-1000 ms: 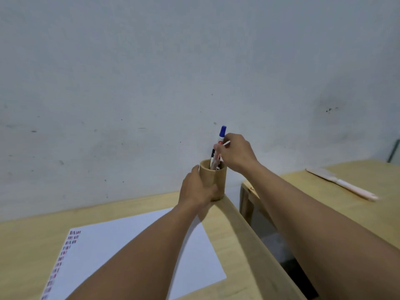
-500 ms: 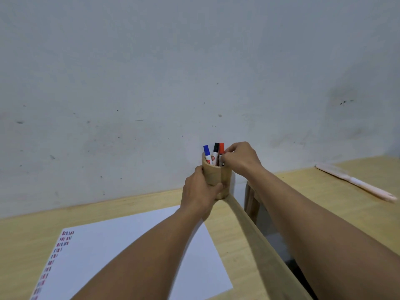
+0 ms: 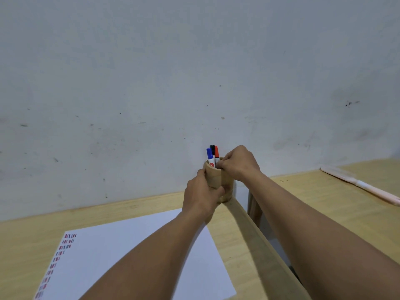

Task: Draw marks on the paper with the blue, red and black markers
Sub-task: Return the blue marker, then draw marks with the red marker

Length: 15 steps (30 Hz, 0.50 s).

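Observation:
A round wooden pen cup stands at the far right corner of the wooden table, against the wall. The blue marker, black marker and red marker stand upright in it, caps up. My left hand is wrapped around the cup's left side. My right hand sits at the cup's rim, fingertips pinched together against the red marker. The white paper lies flat on the table, partly under my left forearm, with a column of short red, blue and black marks down its left edge.
A second wooden table stands to the right, across a narrow gap. A long white and pink object lies on it near the wall. The grey wall rises directly behind the cup.
My right hand lowered the blue marker into the cup, then stayed at the rim beside the red marker. The left hand kept its hold on the cup.

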{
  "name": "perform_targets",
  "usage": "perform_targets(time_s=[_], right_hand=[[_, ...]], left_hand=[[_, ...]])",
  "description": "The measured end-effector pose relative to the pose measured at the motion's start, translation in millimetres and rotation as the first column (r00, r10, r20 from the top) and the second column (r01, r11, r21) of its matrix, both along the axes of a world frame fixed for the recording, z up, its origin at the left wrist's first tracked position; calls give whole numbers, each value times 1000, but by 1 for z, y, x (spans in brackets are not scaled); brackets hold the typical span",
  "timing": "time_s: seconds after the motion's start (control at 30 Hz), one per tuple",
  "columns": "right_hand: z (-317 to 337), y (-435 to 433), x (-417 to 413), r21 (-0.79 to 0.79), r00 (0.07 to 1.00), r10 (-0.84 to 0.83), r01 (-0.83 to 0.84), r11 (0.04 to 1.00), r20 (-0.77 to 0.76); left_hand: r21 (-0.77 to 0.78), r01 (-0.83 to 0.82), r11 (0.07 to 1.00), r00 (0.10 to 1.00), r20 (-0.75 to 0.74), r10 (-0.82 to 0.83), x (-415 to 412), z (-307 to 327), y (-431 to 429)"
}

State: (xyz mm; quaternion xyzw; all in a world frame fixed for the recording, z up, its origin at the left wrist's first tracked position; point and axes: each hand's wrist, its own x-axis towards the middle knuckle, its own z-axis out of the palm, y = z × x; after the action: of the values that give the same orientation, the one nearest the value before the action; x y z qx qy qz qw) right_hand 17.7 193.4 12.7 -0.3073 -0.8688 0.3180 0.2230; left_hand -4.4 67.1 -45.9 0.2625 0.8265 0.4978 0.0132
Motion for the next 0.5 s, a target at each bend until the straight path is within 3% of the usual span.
perform_targets(time_s=[0.33,0.5], right_hand=[[35,-21,27,50,920,21,-2,999,-390],[64,-45,36,110,885,139,-100,989,-444]], left_hand=[[-35,-6,999,1000,31,8,5,6,-9],[-38,-74,997,997,4,74,8,27,-44]])
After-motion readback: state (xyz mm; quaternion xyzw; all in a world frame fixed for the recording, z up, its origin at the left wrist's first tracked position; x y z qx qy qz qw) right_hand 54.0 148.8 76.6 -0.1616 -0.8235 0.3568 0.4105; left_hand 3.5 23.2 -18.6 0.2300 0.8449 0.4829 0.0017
